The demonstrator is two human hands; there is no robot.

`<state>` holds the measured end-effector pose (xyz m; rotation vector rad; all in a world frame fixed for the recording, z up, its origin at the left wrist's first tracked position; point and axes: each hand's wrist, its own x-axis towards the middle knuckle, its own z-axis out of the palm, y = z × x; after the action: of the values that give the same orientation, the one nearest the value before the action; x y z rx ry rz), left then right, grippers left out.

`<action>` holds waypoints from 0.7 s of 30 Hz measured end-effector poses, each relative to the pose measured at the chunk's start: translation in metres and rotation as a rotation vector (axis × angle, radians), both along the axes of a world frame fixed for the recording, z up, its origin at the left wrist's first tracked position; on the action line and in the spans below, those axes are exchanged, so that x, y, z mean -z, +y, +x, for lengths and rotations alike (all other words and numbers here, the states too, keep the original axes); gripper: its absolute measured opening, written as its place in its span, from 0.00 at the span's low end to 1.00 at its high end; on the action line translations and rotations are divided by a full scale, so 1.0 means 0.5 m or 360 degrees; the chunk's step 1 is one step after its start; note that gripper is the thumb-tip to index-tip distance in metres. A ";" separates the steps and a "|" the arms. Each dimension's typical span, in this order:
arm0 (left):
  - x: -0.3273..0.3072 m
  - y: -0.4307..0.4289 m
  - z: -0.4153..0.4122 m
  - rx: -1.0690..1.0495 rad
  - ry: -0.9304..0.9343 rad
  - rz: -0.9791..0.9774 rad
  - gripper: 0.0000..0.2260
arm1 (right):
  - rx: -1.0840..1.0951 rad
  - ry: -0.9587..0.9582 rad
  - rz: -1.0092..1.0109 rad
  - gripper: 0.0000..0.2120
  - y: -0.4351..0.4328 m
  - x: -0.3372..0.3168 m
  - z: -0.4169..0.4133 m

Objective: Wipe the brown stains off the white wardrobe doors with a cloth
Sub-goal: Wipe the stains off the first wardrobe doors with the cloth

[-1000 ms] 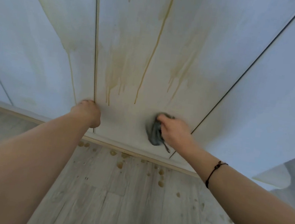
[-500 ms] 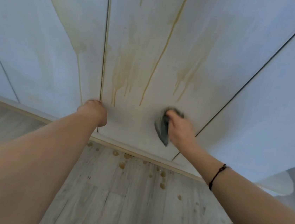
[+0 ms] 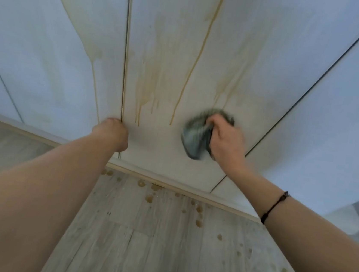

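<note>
Brown drip stains [image 3: 180, 86] run down the middle white wardrobe door [image 3: 161, 151], and a thinner streak [image 3: 95, 81] marks the left door. My right hand [image 3: 227, 143] grips a crumpled grey cloth [image 3: 196, 141] and presses it against the lower part of the middle door, just under the right-hand drips. The cloth is motion-blurred. My left hand [image 3: 111, 132] sits at the seam between the left and middle doors, its fingers curled round the middle door's edge, their tips hidden.
Brown droplets [image 3: 150, 197] spot the pale wood-look floor [image 3: 139, 243] below the plinth [image 3: 168, 185]. Further white doors [image 3: 322, 107] stand on the right and on the far left [image 3: 16, 50]. A white rounded object [image 3: 343, 219] shows at the right edge.
My right hand has carried the cloth upward and slightly right on the middle door, toward the right drips. My left hand has stayed at the seam.
</note>
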<state>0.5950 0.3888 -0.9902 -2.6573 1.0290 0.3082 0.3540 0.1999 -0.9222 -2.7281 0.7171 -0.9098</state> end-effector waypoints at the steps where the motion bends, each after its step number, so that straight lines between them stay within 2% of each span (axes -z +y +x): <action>1: -0.002 -0.001 -0.001 -0.0005 0.0002 0.0002 0.21 | -0.0038 -0.0182 -0.0018 0.10 0.002 -0.023 0.015; 3: -0.007 -0.001 -0.002 -0.0026 0.0013 -0.0006 0.22 | -0.0066 -0.0228 -0.0053 0.11 0.011 -0.034 0.018; 4: -0.009 0.000 0.001 -0.0036 0.0024 -0.0021 0.22 | -0.0057 -0.0080 -0.0069 0.11 0.014 -0.023 0.008; 7: -0.015 0.006 0.009 -0.0056 0.0045 -0.0064 0.21 | -0.0012 0.0658 -0.0044 0.11 0.019 0.044 -0.039; 8: -0.012 0.008 0.009 -0.0054 0.0048 -0.0062 0.21 | 0.0007 0.0793 -0.0055 0.11 0.019 0.056 -0.052; 9: -0.009 0.007 0.011 -0.0051 0.0048 -0.0059 0.21 | 0.0033 0.0799 -0.0079 0.10 0.014 0.053 -0.053; 11: -0.003 0.005 0.008 -0.0047 0.0045 -0.0041 0.21 | 0.0054 0.0468 -0.0043 0.09 0.011 0.020 -0.035; 14: 0.000 0.003 -0.002 -0.0068 0.0066 -0.0051 0.23 | 0.0013 -0.0289 -0.0029 0.10 0.013 -0.054 0.013; 16: -0.003 0.002 -0.005 -0.0085 0.0055 -0.0088 0.22 | -0.0024 -0.0443 -0.0063 0.11 0.017 -0.064 0.026; 17: -0.006 0.002 -0.004 -0.0086 0.0048 -0.0100 0.22 | -0.0015 -0.0348 -0.0067 0.11 0.020 -0.050 0.022; 18: -0.007 0.003 -0.001 -0.0086 0.0051 -0.0116 0.22 | 0.0016 -0.0119 -0.0041 0.12 0.022 -0.026 0.011; 20: -0.003 0.008 0.005 -0.0073 0.0062 -0.0134 0.22 | 0.0095 0.0612 0.0032 0.13 0.027 0.036 -0.018; 21: -0.001 0.010 0.009 -0.0052 0.0053 -0.0137 0.22 | 0.0103 0.0881 0.0036 0.12 0.028 0.056 -0.030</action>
<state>0.5994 0.3940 -0.9896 -2.7566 1.0322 0.3235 0.3390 0.2139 -0.9503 -2.9665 0.8957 -0.1353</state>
